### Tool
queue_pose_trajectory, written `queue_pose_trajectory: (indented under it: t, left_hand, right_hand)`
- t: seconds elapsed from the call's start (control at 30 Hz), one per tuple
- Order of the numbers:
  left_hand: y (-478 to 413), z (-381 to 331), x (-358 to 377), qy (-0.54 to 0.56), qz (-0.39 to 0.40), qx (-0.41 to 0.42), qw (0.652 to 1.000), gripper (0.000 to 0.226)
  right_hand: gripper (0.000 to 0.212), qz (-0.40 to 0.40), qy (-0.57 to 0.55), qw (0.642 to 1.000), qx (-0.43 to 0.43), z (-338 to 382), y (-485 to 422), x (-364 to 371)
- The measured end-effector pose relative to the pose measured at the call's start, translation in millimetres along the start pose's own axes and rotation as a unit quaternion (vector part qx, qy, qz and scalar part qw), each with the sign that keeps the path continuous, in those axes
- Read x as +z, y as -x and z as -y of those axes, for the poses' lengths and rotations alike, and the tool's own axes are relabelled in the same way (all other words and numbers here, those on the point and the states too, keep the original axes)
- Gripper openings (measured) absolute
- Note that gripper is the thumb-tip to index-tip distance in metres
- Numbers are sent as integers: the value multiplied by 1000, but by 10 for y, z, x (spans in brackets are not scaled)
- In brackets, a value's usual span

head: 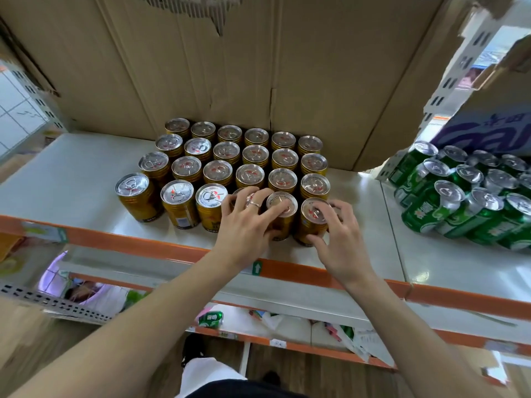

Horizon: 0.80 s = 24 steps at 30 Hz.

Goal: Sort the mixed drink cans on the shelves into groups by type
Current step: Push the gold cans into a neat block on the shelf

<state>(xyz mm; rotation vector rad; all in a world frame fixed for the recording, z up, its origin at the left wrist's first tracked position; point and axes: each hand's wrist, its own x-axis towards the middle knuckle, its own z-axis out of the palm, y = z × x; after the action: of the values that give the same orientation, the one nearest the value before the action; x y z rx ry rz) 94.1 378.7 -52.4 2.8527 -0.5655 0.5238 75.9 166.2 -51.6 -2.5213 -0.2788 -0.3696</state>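
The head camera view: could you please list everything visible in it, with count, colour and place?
gold cans: about thirty, gold with silver tops, upright in rows at the middle of the top shelf.
green cans: roughly a dozen or more, green with silver tops, bunched at the right of the same shelf.
single green can: one, green, lying on the lower shelf.
top shelf: one, white with an orange front edge.
cardboard: brown sheets, standing behind the gold cans.
purple box: one, behind the green cans.
left hand: one, wearing a ring, fingers on front-row gold cans.
right hand: one, fingers curled round the rightmost front gold can.
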Motion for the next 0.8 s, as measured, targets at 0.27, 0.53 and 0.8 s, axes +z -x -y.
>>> queue_pose_trajectory:
  t: [0.27,0.53,0.8]
  left_hand:
    - [130,491,-400,125,-60,-96,986,66]
    - [144,1698,-763,227,-108,-244,937,52]
    - [-54,2267,-514,640,26,-376,669,41]
  right_hand:
    - [54,1,-232,966,115,-70,-19,-85]
    - [77,36,-446,870,209,-107,-355,11]
    - [71,19,-479,858,184,-5,-607,174]
